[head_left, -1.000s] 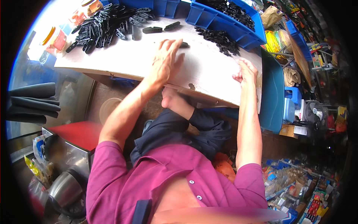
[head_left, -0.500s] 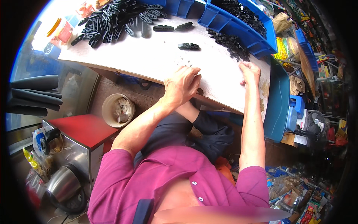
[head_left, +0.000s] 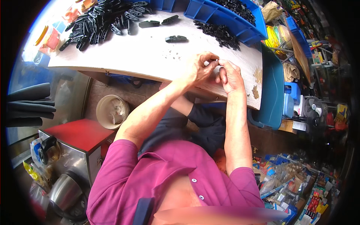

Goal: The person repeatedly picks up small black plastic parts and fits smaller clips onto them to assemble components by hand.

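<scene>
Over the front part of the white table, my left hand (head_left: 200, 68) and my right hand (head_left: 231, 76) meet fingertip to fingertip. Both are pinched, and whatever sits between the fingertips is too small to make out. Beyond them lies a single black plastic piece (head_left: 176, 39), long and narrow. Tiny light bits (head_left: 172, 55) are scattered on the tabletop left of my hands. Farther back, a spread of small black parts (head_left: 219, 34) lies in front of a blue bin.
A large heap of long black pieces (head_left: 99, 24) covers the far left of the table (head_left: 108, 56), with two more (head_left: 149, 24) beside it. The blue bin (head_left: 240, 30) holds small black parts. A teal tub (head_left: 272, 90) stands right; a bucket (head_left: 112, 111) sits below on the left.
My right hand has come left from beside the small black parts to meet my left hand, which has moved right and slightly up. The whole view has shifted a little.
</scene>
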Available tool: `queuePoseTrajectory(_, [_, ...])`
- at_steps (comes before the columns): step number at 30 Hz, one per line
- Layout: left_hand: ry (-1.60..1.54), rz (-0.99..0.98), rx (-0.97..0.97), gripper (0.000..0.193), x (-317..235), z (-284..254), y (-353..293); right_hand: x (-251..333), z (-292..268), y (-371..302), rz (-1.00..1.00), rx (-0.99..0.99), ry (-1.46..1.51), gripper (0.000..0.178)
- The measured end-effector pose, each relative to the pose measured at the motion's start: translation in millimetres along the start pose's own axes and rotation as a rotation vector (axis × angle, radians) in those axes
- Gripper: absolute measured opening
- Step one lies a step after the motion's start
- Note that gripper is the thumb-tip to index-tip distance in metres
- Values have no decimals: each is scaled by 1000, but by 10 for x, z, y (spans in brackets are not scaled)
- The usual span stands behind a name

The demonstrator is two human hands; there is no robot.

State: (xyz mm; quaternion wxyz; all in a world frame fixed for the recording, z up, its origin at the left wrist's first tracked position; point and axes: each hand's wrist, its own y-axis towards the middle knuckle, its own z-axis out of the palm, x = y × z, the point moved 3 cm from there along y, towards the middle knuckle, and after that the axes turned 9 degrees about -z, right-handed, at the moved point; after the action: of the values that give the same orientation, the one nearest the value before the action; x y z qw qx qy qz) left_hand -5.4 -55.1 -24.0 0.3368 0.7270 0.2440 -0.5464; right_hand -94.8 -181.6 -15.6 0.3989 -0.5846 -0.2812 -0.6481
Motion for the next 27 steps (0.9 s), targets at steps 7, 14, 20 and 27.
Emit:
queuePoseTrajectory(7, [-628,-358,62,19,220,-17,12,36,158,-106,-81,-87,68,20])
queuePoseTrajectory(14, [-772,-470,73,17,204,-42,0,-41,188,-120,-185,-70,28,22])
queuePoseTrajectory(20, [-455,-341,13,26,266,-195,-38,-79,184,-164,-207,-82,86,17])
queuePoseTrajectory(27, [995,2,-385,34,73,-981,137,-99,119,-150,-228,-91,89,17])
